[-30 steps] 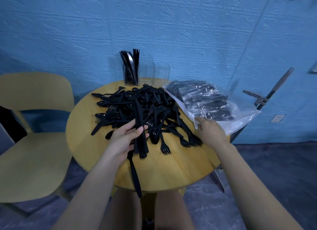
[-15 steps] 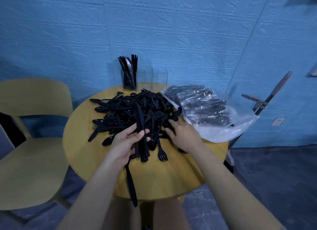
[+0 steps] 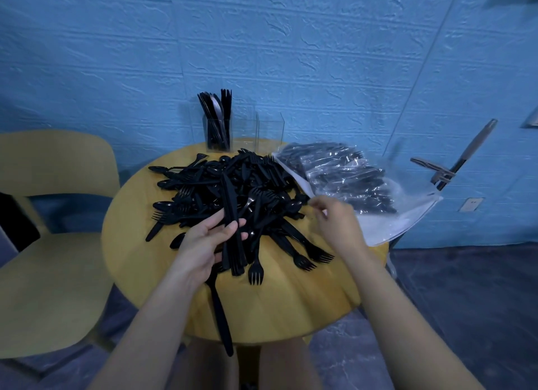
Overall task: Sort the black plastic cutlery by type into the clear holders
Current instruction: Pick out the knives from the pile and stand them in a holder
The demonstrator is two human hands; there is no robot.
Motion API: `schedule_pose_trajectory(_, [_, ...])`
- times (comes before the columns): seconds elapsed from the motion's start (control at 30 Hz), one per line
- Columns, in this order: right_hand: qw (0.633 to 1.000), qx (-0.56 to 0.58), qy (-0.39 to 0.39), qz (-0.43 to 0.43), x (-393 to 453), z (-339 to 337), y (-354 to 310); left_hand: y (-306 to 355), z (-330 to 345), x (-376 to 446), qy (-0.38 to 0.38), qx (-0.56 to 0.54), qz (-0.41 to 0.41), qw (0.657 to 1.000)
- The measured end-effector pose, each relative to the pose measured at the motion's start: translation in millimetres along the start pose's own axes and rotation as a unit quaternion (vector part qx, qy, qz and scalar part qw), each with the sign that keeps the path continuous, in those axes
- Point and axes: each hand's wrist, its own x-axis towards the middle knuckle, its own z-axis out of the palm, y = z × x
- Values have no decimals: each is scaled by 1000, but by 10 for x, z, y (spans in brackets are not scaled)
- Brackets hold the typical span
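Head view, left hand (image 3: 203,244) gripping knife bundle (image 3: 231,215), right hand (image 3: 337,226) pinching a spoon (image 3: 294,205) from cutlery pile (image 3: 233,192) beside it.

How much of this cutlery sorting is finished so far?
Barely begun. Done: one clear holder at the back holds a few upright pieces; the holder beside it looks empty. In hand: the left hand grips a bundle of knives, while the right hand pinches at the pile's edge. Left: the big mixed pile and the unopened bagged cutlery.
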Motion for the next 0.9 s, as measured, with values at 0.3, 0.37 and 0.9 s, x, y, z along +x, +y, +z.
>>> schedule_pose_trajectory(0.3, [972, -173, -154, 30, 281, 50, -97, 17, 2, -11, 6, 2, -5, 1000])
schedule_pose_trajectory(0.37, [966, -198, -164, 22, 298, 117, -145, 13, -3, -17, 7, 1, -7, 1000])
schedule_pose_trajectory(0.9, [985, -140, -70, 68, 23, -293, -15, 14, 63, -72, 0, -2, -11, 1000])
